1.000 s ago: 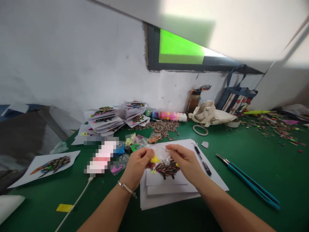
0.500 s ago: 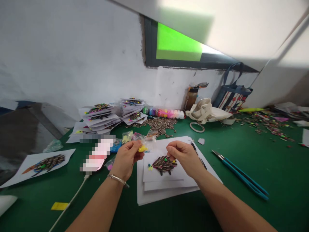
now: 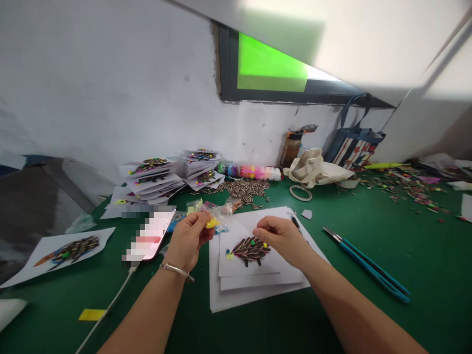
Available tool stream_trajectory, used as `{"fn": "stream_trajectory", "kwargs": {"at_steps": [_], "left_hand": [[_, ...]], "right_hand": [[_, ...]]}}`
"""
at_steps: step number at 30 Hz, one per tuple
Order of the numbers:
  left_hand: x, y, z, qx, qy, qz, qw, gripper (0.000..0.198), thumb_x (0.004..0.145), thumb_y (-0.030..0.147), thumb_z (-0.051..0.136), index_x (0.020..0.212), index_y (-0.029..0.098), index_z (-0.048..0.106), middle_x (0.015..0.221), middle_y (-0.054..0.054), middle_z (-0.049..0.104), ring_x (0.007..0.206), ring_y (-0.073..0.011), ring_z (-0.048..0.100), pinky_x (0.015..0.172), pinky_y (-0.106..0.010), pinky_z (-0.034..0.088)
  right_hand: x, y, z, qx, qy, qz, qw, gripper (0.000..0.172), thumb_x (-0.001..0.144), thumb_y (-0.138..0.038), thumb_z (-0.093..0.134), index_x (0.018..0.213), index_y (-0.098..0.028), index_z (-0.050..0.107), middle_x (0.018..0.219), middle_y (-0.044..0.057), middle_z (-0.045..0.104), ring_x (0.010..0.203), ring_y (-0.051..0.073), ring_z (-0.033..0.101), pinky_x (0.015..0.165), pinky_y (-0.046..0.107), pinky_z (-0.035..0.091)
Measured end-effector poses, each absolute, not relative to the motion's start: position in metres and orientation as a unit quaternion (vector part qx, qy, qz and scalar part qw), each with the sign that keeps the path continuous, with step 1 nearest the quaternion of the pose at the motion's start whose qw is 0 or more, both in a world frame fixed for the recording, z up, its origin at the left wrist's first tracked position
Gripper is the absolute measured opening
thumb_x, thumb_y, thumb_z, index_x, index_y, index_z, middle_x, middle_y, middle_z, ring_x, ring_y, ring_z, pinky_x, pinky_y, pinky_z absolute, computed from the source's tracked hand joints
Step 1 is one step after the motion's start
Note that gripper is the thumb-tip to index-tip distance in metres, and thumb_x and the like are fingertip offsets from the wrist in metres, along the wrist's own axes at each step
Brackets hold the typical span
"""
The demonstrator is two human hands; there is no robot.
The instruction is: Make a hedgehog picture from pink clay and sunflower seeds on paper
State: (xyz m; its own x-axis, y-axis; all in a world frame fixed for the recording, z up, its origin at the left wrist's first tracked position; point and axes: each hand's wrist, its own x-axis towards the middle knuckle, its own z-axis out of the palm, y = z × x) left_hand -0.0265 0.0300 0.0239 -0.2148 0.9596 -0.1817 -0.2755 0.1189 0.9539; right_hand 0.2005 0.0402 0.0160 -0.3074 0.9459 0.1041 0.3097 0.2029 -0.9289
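Observation:
My left hand point(image 3: 190, 238) pinches a lump of bright yellow modelling clay point(image 3: 213, 223) between thumb and fingers, left of the paper stack. Above the right side of the top sheet, my right hand point(image 3: 276, 238) has its thumb and fingertips pressed together; anything between them is too small to make out. Under and beside it lies a hedgehog picture point(image 3: 250, 251) made of striped sunflower seeds on white paper, with green, yellow and blue clay dots. More white sheets point(image 3: 258, 297) lie beneath this picture.
Small clay bags point(image 3: 221, 216) lie beyond my left hand, a phone point(image 3: 153, 236) with cable to its left. Sunflower seeds point(image 3: 247, 191), stacked seed pictures point(image 3: 153, 182), a tape roll point(image 3: 300, 193) and a bottle point(image 3: 292, 147) stand farther back. Blue-handled tweezers point(image 3: 368, 265) lie right.
My left hand, with the yellow clay, has shifted slightly left and up. My right hand has moved a little left and stays pinched. The hedgehog picture has not moved.

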Motion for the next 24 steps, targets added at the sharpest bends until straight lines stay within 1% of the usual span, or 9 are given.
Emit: {"fn": "stream_trajectory", "kwargs": {"at_steps": [2, 5, 8, 11, 13, 15, 18, 21, 24], "left_hand": [[-0.027, 0.03, 0.023, 0.327, 0.523, 0.578, 0.534, 0.033, 0.066, 0.042, 0.075, 0.075, 0.015, 0.06, 0.061, 0.003, 0.061, 0.051, -0.0065, 0.055, 0.05, -0.017, 0.046], [-0.028, 0.03, 0.022, 0.327, 0.521, 0.581, 0.534, 0.033, 0.065, 0.042, 0.075, 0.074, 0.015, 0.06, 0.061, 0.004, 0.061, 0.051, -0.0069, 0.055, 0.05, -0.017, 0.045], [-0.028, 0.03, 0.022, 0.326, 0.522, 0.583, 0.531, 0.034, 0.064, 0.043, 0.076, 0.074, 0.015, 0.06, 0.061, 0.003, 0.061, 0.05, -0.0073, 0.055, 0.049, -0.018, 0.045], [-0.028, 0.031, 0.023, 0.328, 0.523, 0.585, 0.527, 0.035, 0.063, 0.043, 0.077, 0.074, 0.015, 0.06, 0.06, 0.004, 0.06, 0.049, -0.0071, 0.054, 0.048, -0.018, 0.044], [-0.027, 0.031, 0.023, 0.328, 0.526, 0.584, 0.524, 0.035, 0.063, 0.044, 0.077, 0.074, 0.015, 0.06, 0.06, 0.004, 0.06, 0.049, -0.0071, 0.054, 0.048, -0.018, 0.044], [-0.028, 0.032, 0.023, 0.327, 0.53, 0.583, 0.522, 0.036, 0.062, 0.044, 0.077, 0.074, 0.014, 0.06, 0.06, 0.003, 0.06, 0.05, -0.0071, 0.054, 0.048, -0.018, 0.045], [-0.029, 0.032, 0.022, 0.324, 0.536, 0.58, 0.52, 0.035, 0.063, 0.043, 0.077, 0.074, 0.015, 0.06, 0.06, 0.004, 0.06, 0.049, -0.0068, 0.055, 0.048, -0.017, 0.045], [-0.03, 0.032, 0.021, 0.322, 0.539, 0.581, 0.518, 0.034, 0.064, 0.042, 0.077, 0.074, 0.015, 0.06, 0.06, 0.003, 0.06, 0.05, -0.0068, 0.055, 0.048, -0.016, 0.046], [-0.03, 0.033, 0.021, 0.324, 0.539, 0.582, 0.516, 0.033, 0.064, 0.042, 0.077, 0.073, 0.015, 0.059, 0.06, 0.003, 0.06, 0.05, -0.0069, 0.056, 0.048, -0.016, 0.046]], "right_hand": [[0.201, 0.041, 0.014, -0.449, -0.677, 0.443, 0.379, 0.015, 0.079, -0.034, 0.059, 0.083, -0.02, 0.062, 0.063, -0.003, 0.054, 0.055, 0.01, 0.048, 0.048, 0.022, 0.039], [0.2, 0.042, 0.009, -0.441, -0.664, 0.467, 0.381, 0.025, 0.083, -0.034, 0.053, 0.102, -0.021, 0.062, 0.077, 0.001, 0.062, 0.064, 0.013, 0.057, 0.052, 0.024, 0.044], [0.201, 0.042, 0.012, -0.459, -0.684, 0.442, 0.356, 0.023, 0.085, -0.035, 0.049, 0.082, -0.019, 0.065, 0.069, 0.001, 0.063, 0.059, 0.013, 0.055, 0.051, 0.024, 0.042], [0.203, 0.041, 0.019, -0.494, -0.711, 0.363, 0.346, 0.031, 0.082, -0.037, 0.054, 0.058, -0.019, 0.056, 0.052, -0.002, 0.051, 0.051, 0.011, 0.047, 0.049, 0.023, 0.036], [0.204, 0.041, 0.02, -0.5, -0.71, 0.349, 0.352, 0.025, 0.08, -0.035, 0.057, 0.061, -0.019, 0.059, 0.054, -0.003, 0.053, 0.053, 0.012, 0.048, 0.049, 0.023, 0.036], [0.206, 0.041, 0.015, -0.487, -0.708, 0.372, 0.352, 0.016, 0.081, -0.032, 0.055, 0.079, -0.02, 0.065, 0.063, -0.001, 0.059, 0.057, 0.013, 0.052, 0.051, 0.024, 0.039], [0.208, 0.043, 0.006, -0.47, -0.726, 0.379, 0.33, 0.024, 0.085, -0.027, 0.046, 0.099, -0.023, 0.065, 0.079, 0.002, 0.066, 0.066, 0.015, 0.057, 0.057, 0.026, 0.044], [0.208, 0.045, 0.004, -0.468, -0.751, 0.351, 0.306, 0.027, 0.089, -0.027, 0.039, 0.098, -0.023, 0.065, 0.08, 0.002, 0.066, 0.07, 0.016, 0.058, 0.06, 0.027, 0.044], [0.208, 0.044, 0.011, -0.465, -0.78, 0.304, 0.287, 0.025, 0.089, -0.031, 0.043, 0.08, -0.021, 0.064, 0.065, -0.001, 0.06, 0.061, 0.014, 0.053, 0.055, 0.025, 0.038]]}}
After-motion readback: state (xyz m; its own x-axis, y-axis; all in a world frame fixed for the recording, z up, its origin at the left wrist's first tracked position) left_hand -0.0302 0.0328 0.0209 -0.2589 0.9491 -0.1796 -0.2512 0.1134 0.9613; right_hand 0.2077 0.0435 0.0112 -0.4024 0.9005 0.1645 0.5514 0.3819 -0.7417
